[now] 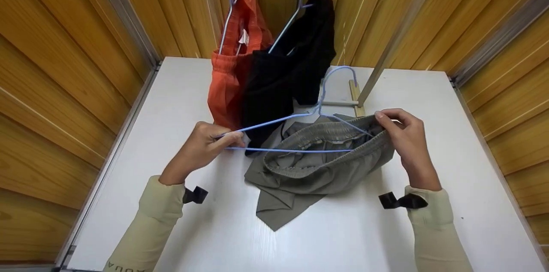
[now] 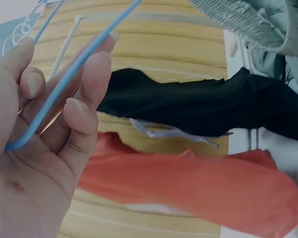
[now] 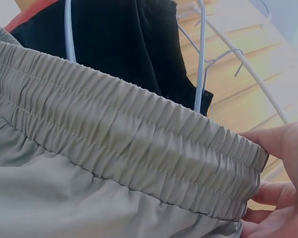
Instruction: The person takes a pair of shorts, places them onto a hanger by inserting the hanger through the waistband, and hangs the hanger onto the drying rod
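My left hand [image 1: 214,145] grips one end of a blue wire hanger [image 1: 279,122]; in the left wrist view the hanger [image 2: 72,72] crosses the palm between thumb and fingers. The hanger's other end reaches inside the waistband of grey-green elastic-waist shorts [image 1: 300,182], and its hook points up and away. With thumb and fingers, my right hand [image 1: 405,134] pinches the waistband at its right end. In the right wrist view the gathered waistband [image 3: 119,129] fills the middle, with the thumb at its edge. The left end of the waistband lies below the hanger, apart from my left hand.
Red shorts [image 1: 227,87] and black shorts [image 1: 274,87] hang on blue hangers at the back. A rack post [image 1: 396,36] with a wooden foot [image 1: 355,92] stands behind the grey-green shorts. Wood-patterned panels [image 1: 47,92] surround the white table [image 1: 343,237].
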Available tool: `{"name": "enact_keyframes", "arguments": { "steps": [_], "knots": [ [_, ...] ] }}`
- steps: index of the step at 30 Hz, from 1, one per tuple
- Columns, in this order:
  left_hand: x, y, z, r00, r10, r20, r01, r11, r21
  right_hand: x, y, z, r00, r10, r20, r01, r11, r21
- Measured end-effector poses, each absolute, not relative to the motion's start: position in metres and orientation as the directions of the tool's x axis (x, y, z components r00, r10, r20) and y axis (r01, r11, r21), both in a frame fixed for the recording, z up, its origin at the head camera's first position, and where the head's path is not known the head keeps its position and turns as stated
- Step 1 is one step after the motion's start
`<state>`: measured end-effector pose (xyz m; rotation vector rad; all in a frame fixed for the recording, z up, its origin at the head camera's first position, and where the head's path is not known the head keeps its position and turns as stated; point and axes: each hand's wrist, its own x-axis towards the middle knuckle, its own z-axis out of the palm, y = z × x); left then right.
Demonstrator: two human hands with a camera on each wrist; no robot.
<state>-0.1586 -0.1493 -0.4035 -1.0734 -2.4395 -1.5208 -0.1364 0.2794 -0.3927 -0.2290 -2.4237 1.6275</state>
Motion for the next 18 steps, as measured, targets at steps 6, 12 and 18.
{"name": "enact_keyframes", "arguments": {
  "steps": [6, 12, 18],
  "knots": [
    [-0.160, -0.127, -0.408, -0.715, 0.557, 0.422, 0.637, 0.271, 0.722, -0.134, 0.268, -0.387, -0.975, 0.194, 0.106, -0.019, 0.404, -0.915],
    [-0.161, -0.113, -0.410, -0.713, 0.514, 0.476, 0.665, 0.283, 0.691, -0.133, 0.261, -0.385, -0.981, 0.162, 0.104, -0.022, 0.442, -0.897],
    [-0.161, -0.108, -0.412, -0.732, 0.488, 0.476, 0.645, 0.270, 0.715, -0.132, 0.262, -0.385, -0.981, 0.158, 0.110, -0.025, 0.458, -0.888]
  ]
}}
